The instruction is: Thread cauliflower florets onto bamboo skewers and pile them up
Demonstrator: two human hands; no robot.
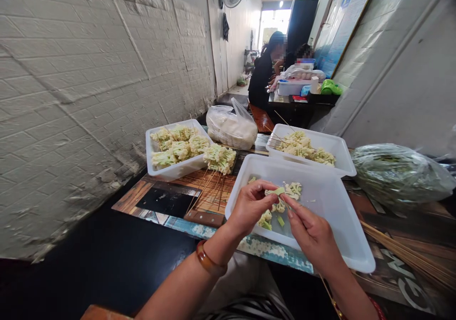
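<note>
Floret (277,191) in left hand (249,207), right hand (313,234); three tubs (249,168) (178,170) (340,145).

Daylight pours from the far doorway (273,22), blown out to white; the room is evenly bright, with soft shadow under the tray (331,215) and a dark floor (89,263). The wide lens bends the wall (71,82) and tilts the scene; the left hand (249,206), right hand (311,234) and cauliflower (276,192) are sharp, the far end softer.

The right hand (313,237) hides most of its skewer (327,289), and the bamboo bundle (415,259) runs off the right edge.
</note>
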